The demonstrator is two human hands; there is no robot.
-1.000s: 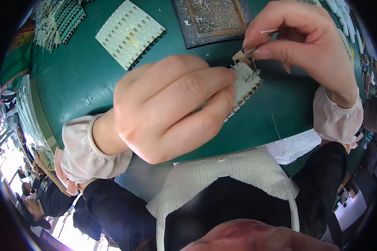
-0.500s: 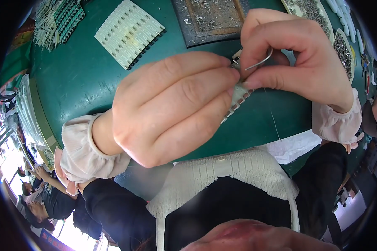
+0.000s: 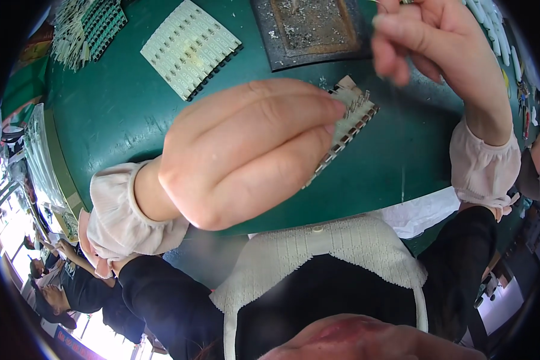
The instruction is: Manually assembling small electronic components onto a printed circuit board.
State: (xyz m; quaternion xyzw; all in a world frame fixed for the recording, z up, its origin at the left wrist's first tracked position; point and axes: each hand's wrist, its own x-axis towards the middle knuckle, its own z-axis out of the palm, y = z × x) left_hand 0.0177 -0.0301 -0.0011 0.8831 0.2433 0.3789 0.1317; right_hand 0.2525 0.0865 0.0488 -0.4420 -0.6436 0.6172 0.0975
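My left hand is closed over a small circuit board panel, gripping it from above. The far right end of the panel juts out past my fingertips, showing small metal pins on its face and a row of dark notches along its edge. The rest of it is hidden under my fingers. My right hand is raised at the upper right, apart from the panel, beside a dark tray holding metal bits. Its fingers are curled and slightly blurred. A thin thing shows at their tips, cut off by the picture's top edge.
A pale circuit board panel lies on the green table. Green boards with pale wires lie farther left. White tubes are at the far right, a white sheet at the near edge. Another person sits at lower left.
My right hand has moved up and away from the panel toward the top edge; earlier it was at the panel's end with a thin curved metal piece. My left hand keeps its grip.
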